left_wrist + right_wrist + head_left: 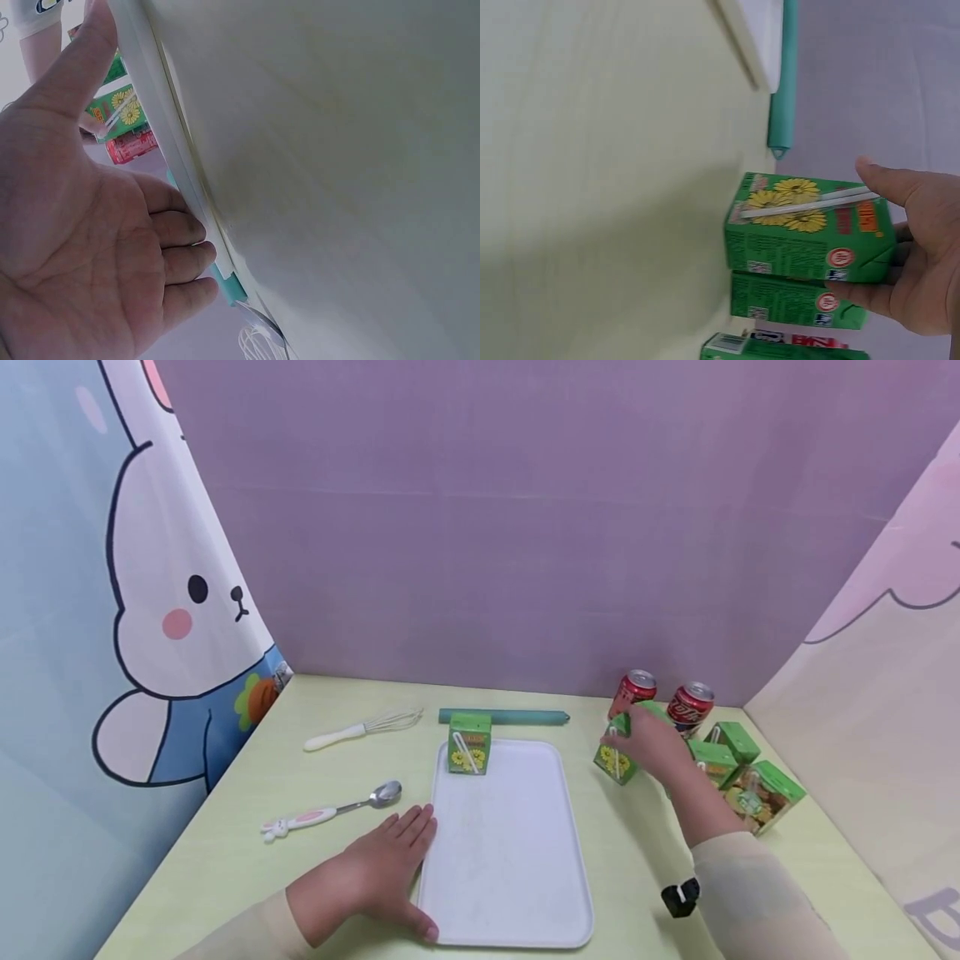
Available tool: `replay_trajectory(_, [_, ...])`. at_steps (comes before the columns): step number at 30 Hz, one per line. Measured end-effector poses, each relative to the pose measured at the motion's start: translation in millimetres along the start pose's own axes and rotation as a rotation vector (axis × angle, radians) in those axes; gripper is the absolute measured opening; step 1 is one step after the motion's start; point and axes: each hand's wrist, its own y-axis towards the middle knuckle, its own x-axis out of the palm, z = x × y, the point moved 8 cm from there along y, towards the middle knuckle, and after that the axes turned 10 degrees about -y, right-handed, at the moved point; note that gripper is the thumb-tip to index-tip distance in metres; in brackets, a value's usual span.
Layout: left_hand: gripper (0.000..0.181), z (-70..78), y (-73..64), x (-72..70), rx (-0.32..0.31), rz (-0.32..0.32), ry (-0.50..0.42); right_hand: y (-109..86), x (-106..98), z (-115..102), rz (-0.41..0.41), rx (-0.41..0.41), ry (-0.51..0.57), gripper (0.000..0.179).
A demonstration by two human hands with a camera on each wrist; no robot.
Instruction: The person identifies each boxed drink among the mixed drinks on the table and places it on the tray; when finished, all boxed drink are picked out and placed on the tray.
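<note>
My right hand (651, 739) grips a green juice box (810, 229) with yellow flowers and a white straw on its front. Thumb and fingers hold it near its top in the right wrist view. Close beside it is another green juice box (799, 300). My left hand (386, 868) lies along the left edge of a white tray (502, 852), its fingers straight and touching the rim. On the tray's back left corner stands a similar juice box (469, 745).
Two red cans (690, 707) stand at the back right, near several green cartons (761, 797). Behind the tray lies a teal stick (517, 717). A whisk (363, 729) and a spoon with a rabbit handle (330, 812) lie to the left. Fabric walls border the table.
</note>
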Motion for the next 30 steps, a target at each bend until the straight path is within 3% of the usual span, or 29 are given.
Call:
replay_trajectory(6, [0.135,-1.6,-0.5,0.6,-0.007,-0.002,0.003,3.5,10,-2,0.014,-0.028,-0.026,0.073])
replay_trajectory(17, [0.136,0.0,-1.0,0.1,-0.011,-0.004,-0.002,0.2,2,-11,-0.018,-0.039,-0.012,0.079])
replay_trajectory(25, [0.135,0.3,-2.2,-1.1,-0.024,-0.012,0.000,-2.3,-21,-65,0.039,-0.166,0.003,0.075])
replay_trajectory(30, [0.135,1.1,-2.3,-2.3,-0.018,-0.009,0.011,-2.8,-20,-104,0.019,-0.253,0.049,0.065])
